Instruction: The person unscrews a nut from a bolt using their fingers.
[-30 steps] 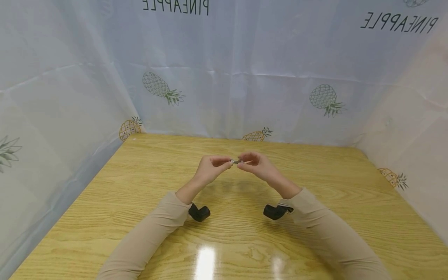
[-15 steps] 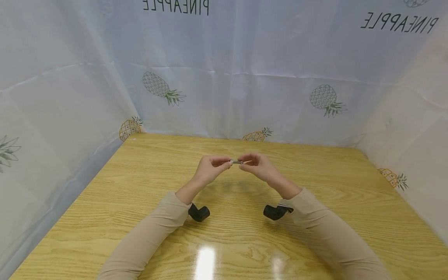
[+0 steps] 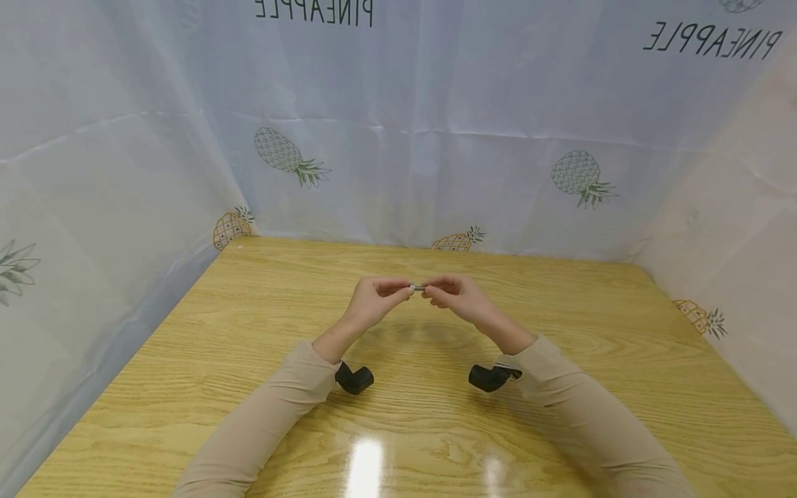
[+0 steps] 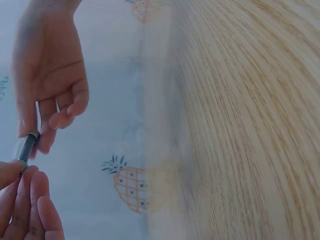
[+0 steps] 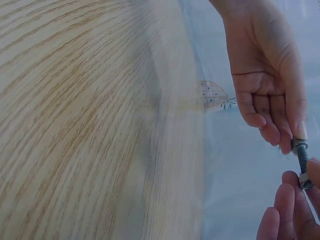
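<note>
Over the middle of the table, a small metal bolt (image 3: 419,288) lies level between both hands. Its threaded shank (image 5: 303,157) shows in the right wrist view, with a wider piece at each end. My left hand (image 3: 373,301) pinches the left end between thumb and fingertips. From the other side, my right hand (image 3: 463,299) has its thumb and forefinger at the right end, the other fingers loosely bent. In the left wrist view the bolt (image 4: 28,147) spans the gap between the two hands, its ends partly covered by fingertips.
A wood-grain table (image 3: 398,401) lies beneath the hands. White cloth (image 3: 398,173) printed with pineapples hangs behind it and along both sides. Black wrist-worn pieces (image 3: 355,380) jut inward from both cuffs.
Half a second ago my right thumb and fingers were spread more widely at the bolt's right end; now they have closed in on it. My left hand has stayed in place.
</note>
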